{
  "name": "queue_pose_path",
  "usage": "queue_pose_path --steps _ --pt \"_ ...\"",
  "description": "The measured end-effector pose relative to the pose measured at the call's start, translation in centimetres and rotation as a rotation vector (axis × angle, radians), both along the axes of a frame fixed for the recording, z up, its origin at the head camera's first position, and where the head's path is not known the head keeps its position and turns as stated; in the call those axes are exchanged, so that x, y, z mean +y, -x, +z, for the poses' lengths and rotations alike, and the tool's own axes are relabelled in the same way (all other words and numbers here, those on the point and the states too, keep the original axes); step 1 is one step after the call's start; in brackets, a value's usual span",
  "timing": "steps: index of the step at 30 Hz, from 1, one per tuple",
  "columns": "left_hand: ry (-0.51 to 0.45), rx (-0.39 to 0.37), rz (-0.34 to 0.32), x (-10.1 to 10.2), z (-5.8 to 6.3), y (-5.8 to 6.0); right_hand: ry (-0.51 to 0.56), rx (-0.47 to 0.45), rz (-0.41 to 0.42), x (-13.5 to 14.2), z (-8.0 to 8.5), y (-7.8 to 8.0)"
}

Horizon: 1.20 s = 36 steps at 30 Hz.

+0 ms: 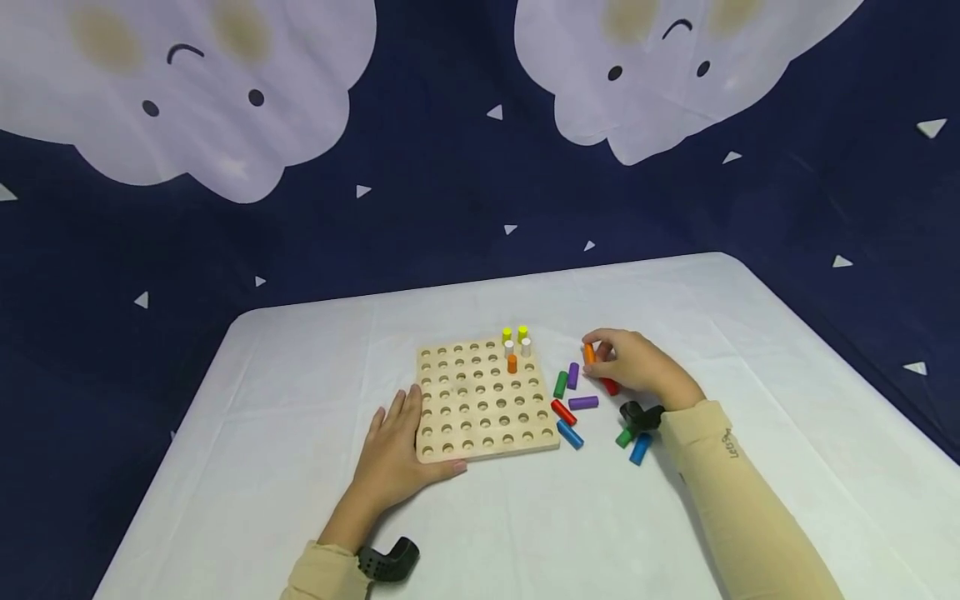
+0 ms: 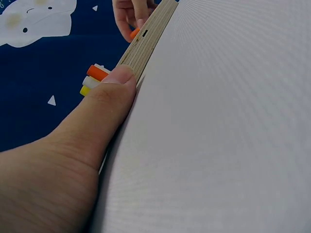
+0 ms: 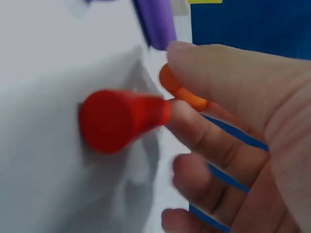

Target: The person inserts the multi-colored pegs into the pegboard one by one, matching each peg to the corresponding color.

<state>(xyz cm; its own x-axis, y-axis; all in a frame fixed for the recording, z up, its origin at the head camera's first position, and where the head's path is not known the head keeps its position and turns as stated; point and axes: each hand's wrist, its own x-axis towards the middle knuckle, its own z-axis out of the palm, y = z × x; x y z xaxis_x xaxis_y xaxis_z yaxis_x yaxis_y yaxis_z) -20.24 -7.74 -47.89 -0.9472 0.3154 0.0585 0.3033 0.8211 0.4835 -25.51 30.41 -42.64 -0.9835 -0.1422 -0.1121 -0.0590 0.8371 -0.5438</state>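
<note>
A square wooden pegboard (image 1: pixel 480 408) with rows of round holes lies on the white table. My left hand (image 1: pixel 393 454) rests at its near left corner, fingers straight along the left side and thumb (image 2: pixel 114 87) against the front edge. Two yellow pegs, two white pegs and an orange peg (image 1: pixel 512 364) stand in holes at the far right of the board. Right of the board, my right hand (image 1: pixel 633 360) pinches another orange peg (image 3: pixel 194 101) between thumb and fingers. A red peg (image 3: pixel 107 121) lies just under that hand, near its fingertips.
Between the board and my right hand lie loose purple pegs (image 1: pixel 582 402), a green peg (image 1: pixel 561 384), a red peg (image 1: pixel 564 412) and a blue peg (image 1: pixel 570 434). Another green peg (image 1: pixel 624 437) and blue peg (image 1: pixel 641 449) lie by the right wrist. A dark cloth backdrop (image 1: pixel 435 233) hangs behind.
</note>
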Motion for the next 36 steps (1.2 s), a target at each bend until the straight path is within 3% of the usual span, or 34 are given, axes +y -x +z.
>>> queue_pose_path --steps 13,19,24,36 --pt "0.006 0.003 -0.001 -0.2 -0.2 0.1 0.155 0.073 0.055 -3.2 1.0 -0.3" --pt "0.011 0.012 -0.005 -0.3 -0.1 0.2 0.179 0.142 0.058 -5.0 0.6 -0.2" --pt "0.006 0.008 -0.006 -0.2 -0.1 0.1 0.213 0.148 0.051 -6.1 0.3 0.0" --pt "0.010 0.008 -0.001 -0.4 0.0 0.2 0.131 0.208 0.023 -7.8 -0.5 0.3"
